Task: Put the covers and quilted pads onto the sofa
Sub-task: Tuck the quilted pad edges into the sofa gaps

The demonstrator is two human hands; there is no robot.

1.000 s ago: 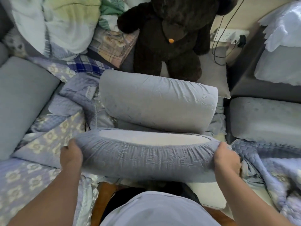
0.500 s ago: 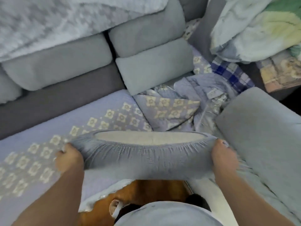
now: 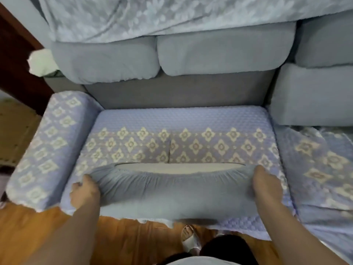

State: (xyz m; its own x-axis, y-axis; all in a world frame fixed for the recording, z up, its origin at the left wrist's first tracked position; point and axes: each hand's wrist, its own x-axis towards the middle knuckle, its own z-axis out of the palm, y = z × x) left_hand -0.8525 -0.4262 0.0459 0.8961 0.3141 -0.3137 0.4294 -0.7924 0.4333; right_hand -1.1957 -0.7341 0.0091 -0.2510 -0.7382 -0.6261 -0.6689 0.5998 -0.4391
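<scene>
Holding a covered cushion [image 3: 172, 190] by its two ends, the left hand [image 3: 85, 192] and right hand [image 3: 266, 186] each grasp bunched elastic edging, fingers curled into the fabric. The cushion hangs just over the front of the patterned seat pad [image 3: 181, 134]. Dropped carelessly, it could drag that pad askew, or the stretched cover might slip off a corner.
</scene>
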